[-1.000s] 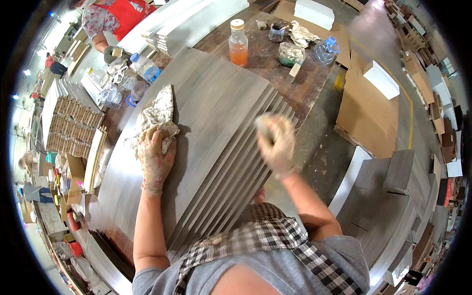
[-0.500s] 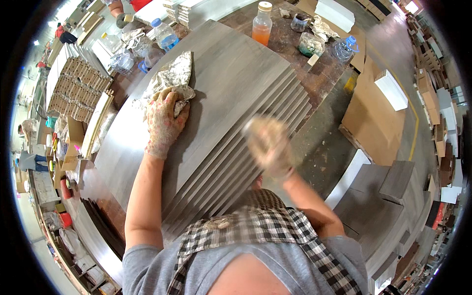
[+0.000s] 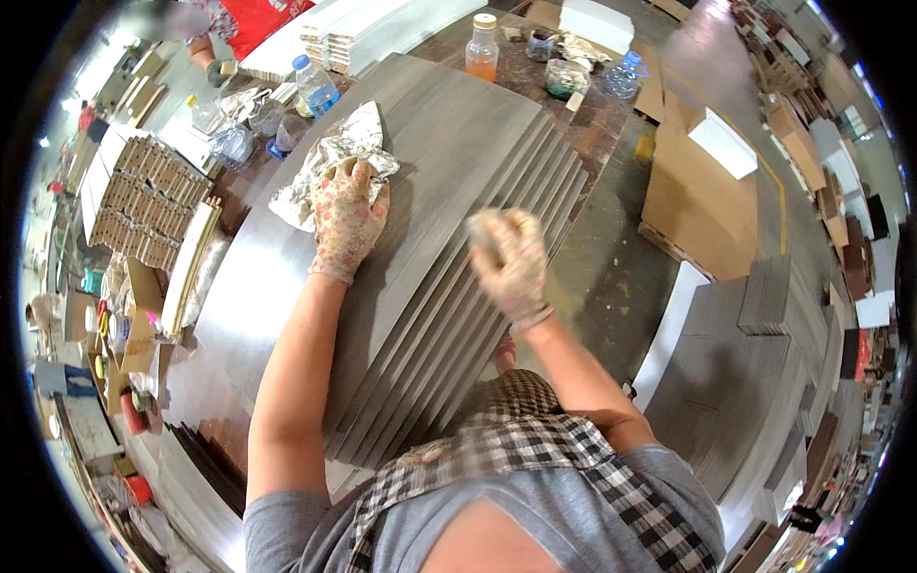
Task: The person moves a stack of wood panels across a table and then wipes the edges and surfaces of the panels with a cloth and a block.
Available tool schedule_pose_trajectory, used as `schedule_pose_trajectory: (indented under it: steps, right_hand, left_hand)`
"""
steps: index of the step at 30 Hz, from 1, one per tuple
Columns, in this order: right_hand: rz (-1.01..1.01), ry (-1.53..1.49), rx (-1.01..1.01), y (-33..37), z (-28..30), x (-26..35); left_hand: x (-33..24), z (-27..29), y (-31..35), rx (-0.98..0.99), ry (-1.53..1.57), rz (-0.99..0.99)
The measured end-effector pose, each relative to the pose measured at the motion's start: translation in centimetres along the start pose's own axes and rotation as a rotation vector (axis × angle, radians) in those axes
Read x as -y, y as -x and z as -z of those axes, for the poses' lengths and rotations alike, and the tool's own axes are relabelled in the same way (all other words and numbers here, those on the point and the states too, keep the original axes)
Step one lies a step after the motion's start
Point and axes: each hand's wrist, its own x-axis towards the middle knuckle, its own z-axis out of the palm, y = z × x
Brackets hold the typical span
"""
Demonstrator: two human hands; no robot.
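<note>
Grey wood-grain panels (image 3: 435,119) lie in a stepped stack before me, their edges fanned out on the right side. My left hand (image 3: 350,222), in a spotted work glove, presses on a crumpled pale rag (image 3: 366,134) on the top panel, fingers curled into the cloth. Over the stepped edges is my right hand (image 3: 511,263), also gloved, with its fingers closed round a small greyish piece. The glove mostly covers that piece, so its kind cannot be made out.
A bottle of orange liquid (image 3: 481,50), a blue-capped bottle (image 3: 315,86) and a plastic jug (image 3: 626,76) stand beyond the stack. More grey panels (image 3: 716,372) lie at right, near flattened cardboard (image 3: 707,205). Another person's arm (image 3: 202,53) shows at far left.
The view has shifted slightly. My right hand has moved a little up along the panel edges and is sharper now. My left hand stays on the rag.
</note>
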Motion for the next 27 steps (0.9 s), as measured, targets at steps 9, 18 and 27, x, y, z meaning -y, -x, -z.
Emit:
schedule_pose_trajectory:
  steps: [9, 18, 27]
  right_hand:
    - [-0.305, -0.017, 0.100, 0.1, 3.2, 1.8]
    - [-0.356, 0.374, -0.140, -1.8, 6.2, -12.0]
    - [-0.110, 0.183, -0.066, -2.7, 2.6, -4.9]
  left_hand:
    - [0.0, 0.3, 0.8, 0.011, 0.080, -0.042]
    - [-1.1, 0.4, 0.3, 0.062, 0.177, -0.059]
    - [-0.1, 1.0, 0.8, 0.040, 0.083, -0.024]
